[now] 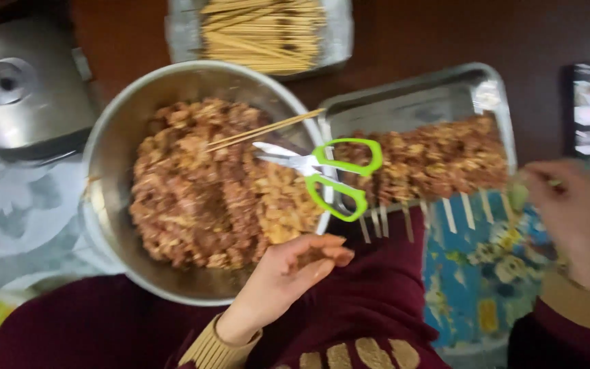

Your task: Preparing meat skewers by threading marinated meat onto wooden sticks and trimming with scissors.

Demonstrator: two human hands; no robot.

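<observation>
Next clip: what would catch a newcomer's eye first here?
Probably the green-handled scissors, lying across the rim between the big metal bowl of chopped marinated meat on the left and the metal tray of filled skewers on the right. A pack of bare wooden skewers lies at the top. The left hand is curled at the bowl's near edge; the right hand is blurred beside the tray.

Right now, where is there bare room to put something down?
Bare steel shows along the far strip of the tray, behind the skewered meat. Dark tabletop lies free beyond it. The bowl is full, with scissors across its rim.
</observation>
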